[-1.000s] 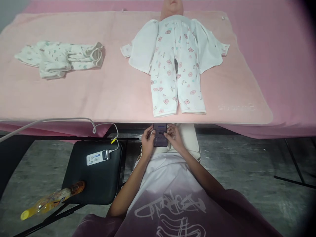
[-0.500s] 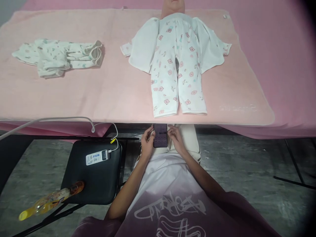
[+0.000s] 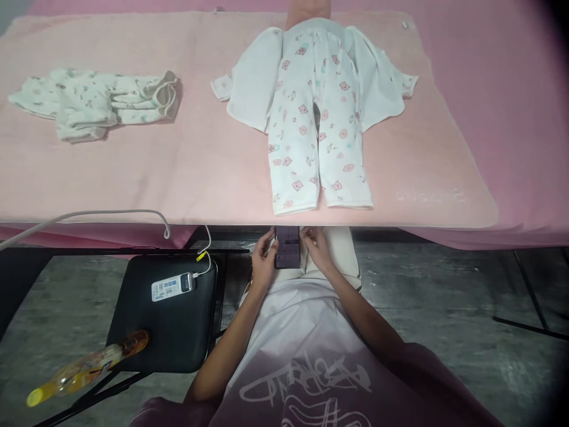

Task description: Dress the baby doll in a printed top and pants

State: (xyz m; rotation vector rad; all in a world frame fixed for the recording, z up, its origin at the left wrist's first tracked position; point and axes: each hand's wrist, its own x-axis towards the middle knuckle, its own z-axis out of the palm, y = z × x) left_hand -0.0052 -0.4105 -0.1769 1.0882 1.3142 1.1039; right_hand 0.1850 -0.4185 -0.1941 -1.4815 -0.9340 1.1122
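Note:
Below the table edge, over my lap, a dark smartphone (image 3: 287, 249) has its screen facing up. My left hand (image 3: 264, 256) is closed on its left side, thumb along the edge. At the phone's upper right edge are the curled fingers of my right hand (image 3: 316, 246); their tips are partly hidden. On the table ahead lie white baby trousers (image 3: 302, 127) printed with pink bears, legs towards me. Under them spreads a white baby top (image 3: 384, 89), its two sides folded outward. A doll's neck (image 3: 308, 10) shows above the collar area.
Folded baby clothes (image 3: 95, 104) lie at the left of the pink mat (image 3: 213, 172). A black stool (image 3: 178, 332) on my left carries a white power bank (image 3: 172, 287) with a cable (image 3: 111, 212), and a bottle (image 3: 84, 367) with a yellow cap.
The view has shifted slightly, so the clothes on the left sit further left and the doll's face has left the frame. Both hands stay at the phone.

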